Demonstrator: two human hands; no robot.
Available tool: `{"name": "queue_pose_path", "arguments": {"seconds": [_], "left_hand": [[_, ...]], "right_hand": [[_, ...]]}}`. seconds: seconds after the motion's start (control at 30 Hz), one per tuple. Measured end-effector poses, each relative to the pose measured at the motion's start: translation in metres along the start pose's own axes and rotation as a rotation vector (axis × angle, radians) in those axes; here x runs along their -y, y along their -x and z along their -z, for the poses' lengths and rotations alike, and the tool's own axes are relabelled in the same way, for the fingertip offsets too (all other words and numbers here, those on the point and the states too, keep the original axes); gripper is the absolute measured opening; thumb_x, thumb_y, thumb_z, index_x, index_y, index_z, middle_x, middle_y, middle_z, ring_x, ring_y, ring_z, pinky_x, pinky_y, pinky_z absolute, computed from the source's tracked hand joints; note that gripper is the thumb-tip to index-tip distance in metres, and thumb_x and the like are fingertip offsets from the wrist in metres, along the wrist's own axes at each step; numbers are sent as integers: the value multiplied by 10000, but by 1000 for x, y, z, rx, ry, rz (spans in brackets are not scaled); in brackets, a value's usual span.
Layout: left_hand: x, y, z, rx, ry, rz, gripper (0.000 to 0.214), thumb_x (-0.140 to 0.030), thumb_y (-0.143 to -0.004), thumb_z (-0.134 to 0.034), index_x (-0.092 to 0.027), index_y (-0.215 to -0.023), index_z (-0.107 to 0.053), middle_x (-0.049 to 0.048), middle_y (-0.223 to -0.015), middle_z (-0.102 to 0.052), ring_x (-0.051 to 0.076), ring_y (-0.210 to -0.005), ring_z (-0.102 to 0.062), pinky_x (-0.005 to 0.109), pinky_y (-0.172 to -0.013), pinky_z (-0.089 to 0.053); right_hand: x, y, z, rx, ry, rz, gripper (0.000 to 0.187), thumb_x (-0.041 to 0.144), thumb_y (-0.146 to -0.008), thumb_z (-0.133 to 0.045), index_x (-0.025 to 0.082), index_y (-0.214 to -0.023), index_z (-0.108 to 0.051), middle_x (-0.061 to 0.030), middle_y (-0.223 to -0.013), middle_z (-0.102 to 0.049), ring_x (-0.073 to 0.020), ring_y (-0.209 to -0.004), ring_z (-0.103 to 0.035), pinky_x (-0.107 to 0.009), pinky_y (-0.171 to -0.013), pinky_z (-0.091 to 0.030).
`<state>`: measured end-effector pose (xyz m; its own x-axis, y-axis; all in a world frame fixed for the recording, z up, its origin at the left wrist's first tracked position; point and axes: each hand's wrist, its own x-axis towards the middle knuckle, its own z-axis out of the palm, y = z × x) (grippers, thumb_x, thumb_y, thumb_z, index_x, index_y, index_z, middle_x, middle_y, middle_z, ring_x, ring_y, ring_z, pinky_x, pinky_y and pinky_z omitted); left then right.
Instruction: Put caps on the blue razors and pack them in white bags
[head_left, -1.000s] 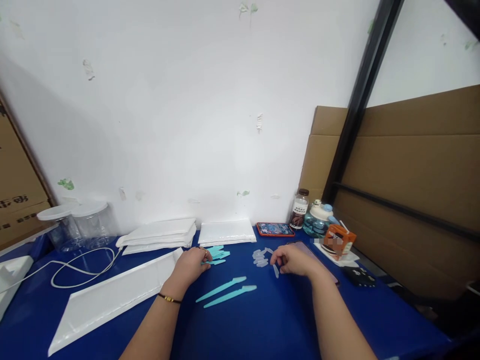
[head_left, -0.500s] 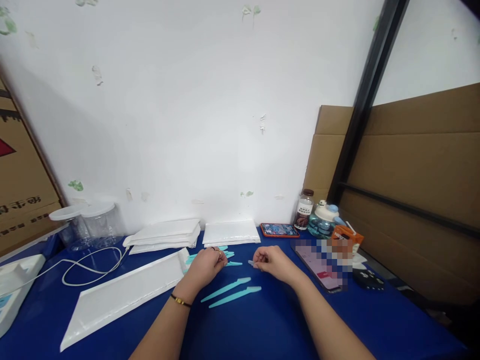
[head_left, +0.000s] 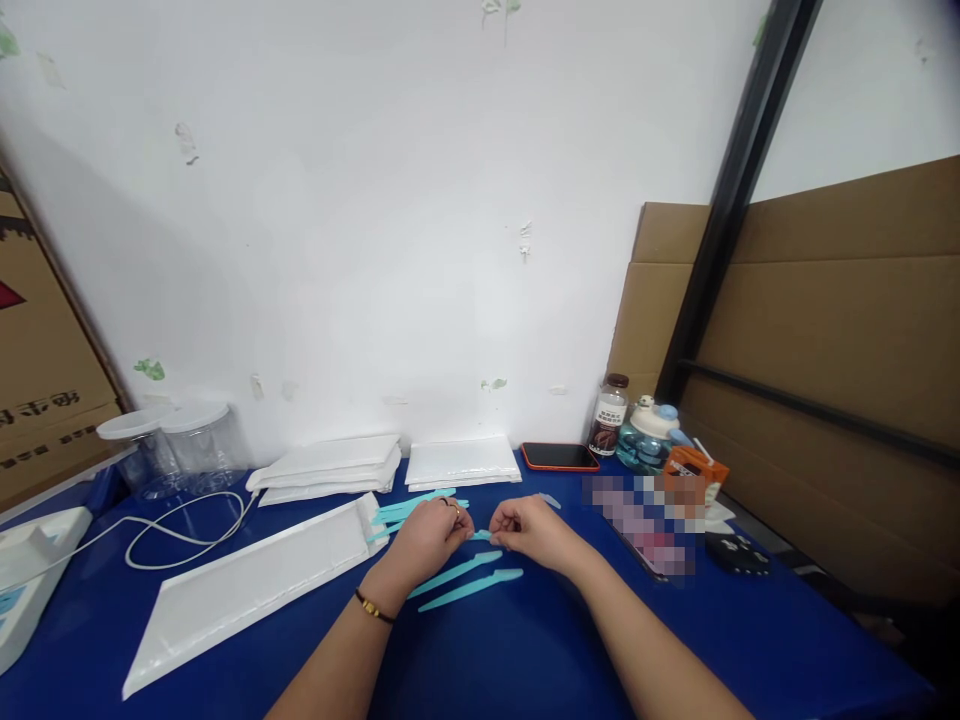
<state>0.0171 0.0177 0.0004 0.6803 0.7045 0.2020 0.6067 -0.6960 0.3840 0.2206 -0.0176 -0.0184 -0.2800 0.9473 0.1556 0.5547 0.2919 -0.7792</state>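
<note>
My left hand (head_left: 433,540) is closed in a pinch on a turquoise eyebrow razor (head_left: 481,536), whose end sticks out toward the other hand. Fingertips of my right hand (head_left: 534,532) are pinched at that same end of the razor. Just behind the right hand lies a small clear blade cap (head_left: 550,500), partly hidden. Two more turquoise razors (head_left: 471,590) rest side by side on the blue table, nearer to me. Several others (head_left: 409,508) lie bunched beyond the left hand, over the end of a long white packet (head_left: 255,590).
White packets are stacked (head_left: 330,465) along the wall, with another pile (head_left: 463,463) beside them. An orange-edged phone (head_left: 560,457), a brown-capped bottle (head_left: 608,415), a drinking bottle (head_left: 649,437) and an orange carton (head_left: 697,470) stand right. Clear jars (head_left: 202,450) and a white cable (head_left: 135,545) are left.
The clear cap has left my right fingers and lies on the table behind them. My hands have come together at the razor. The orange-edged phone's screen has gone dark.
</note>
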Motion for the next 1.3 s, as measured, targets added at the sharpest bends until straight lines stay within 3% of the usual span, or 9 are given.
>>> {"name": "queue_pose_path", "arguments": {"seconds": [0.1,0.2,0.3,0.47,0.7,0.8,1.0,1.17,1.3], "left_hand": [[-4,1,0,53,8,4,165,-221,-793,-497,-202,-751,-655,5,-803,-663,142,-752,-566,233,-659,-370],[4,3,8,51,2,61,158,-258,-794,-507,-225,-799,-661,-12,-788,-664,137,-730,-573,229,-636,-365],[25,8,20,-17,-77,191,145,-237,-777,-512,-230,-805,-654,-13,-790,-661,140,-738,-579,234,-648,-366],[54,15,28,-33,-166,347,156,-258,-703,-607,-252,-849,-662,-9,-891,-655,167,-837,-585,243,-687,-385],[59,13,16,-29,-193,310,167,-271,-740,-592,-264,-891,-660,-2,-928,-659,169,-874,-586,242,-715,-388],[60,11,13,-31,-199,314,135,-264,-761,-569,-253,-869,-650,1,-904,-663,163,-841,-590,237,-689,-381],[56,9,15,-83,-286,269,212,-261,-850,-435,-226,-801,-638,23,-848,-664,180,-822,-592,269,-707,-378],[40,8,17,-158,-61,166,232,-279,-877,-374,-201,-827,-586,39,-875,-632,165,-821,-575,261,-744,-399],[24,5,8,-106,158,88,249,-322,-896,-336,-197,-832,-542,23,-820,-598,145,-737,-548,249,-703,-411]], "right_hand": [[-1,2,7,30,10,3,115,260,-711,-637,175,-779,-675,-5,-648,-651,-132,-595,-587,-205,-529,-421],[-4,7,27,-102,81,-1,151,260,-746,-596,177,-830,-690,-24,-724,-666,-144,-651,-596,-221,-571,-428],[-12,12,47,-212,207,-30,154,164,-743,-533,171,-766,-685,-30,-755,-659,-143,-672,-589,-227,-591,-420],[-30,12,47,-109,367,-29,143,81,-654,-570,177,-691,-669,-15,-729,-617,-140,-651,-563,-225,-590,-399],[-34,10,38,-57,409,-67,172,103,-644,-611,201,-779,-653,-18,-794,-588,-142,-672,-545,-219,-580,-378],[-35,10,37,-58,361,-101,171,115,-661,-603,202,-806,-629,-1,-720,-600,-136,-628,-542,-210,-544,-361],[-37,8,33,-36,263,-156,148,69,-652,-572,180,-737,-620,1,-662,-627,-140,-612,-564,-207,-535,-369],[-17,7,29,-115,137,1,62,189,-765,-548,187,-768,-610,-10,-741,-639,-138,-665,-562,-218,-589,-398],[-1,3,22,-194,40,81,152,307,-830,-518,186,-820,-609,-3,-703,-618,-132,-640,-547,-219,-581,-396]]}}
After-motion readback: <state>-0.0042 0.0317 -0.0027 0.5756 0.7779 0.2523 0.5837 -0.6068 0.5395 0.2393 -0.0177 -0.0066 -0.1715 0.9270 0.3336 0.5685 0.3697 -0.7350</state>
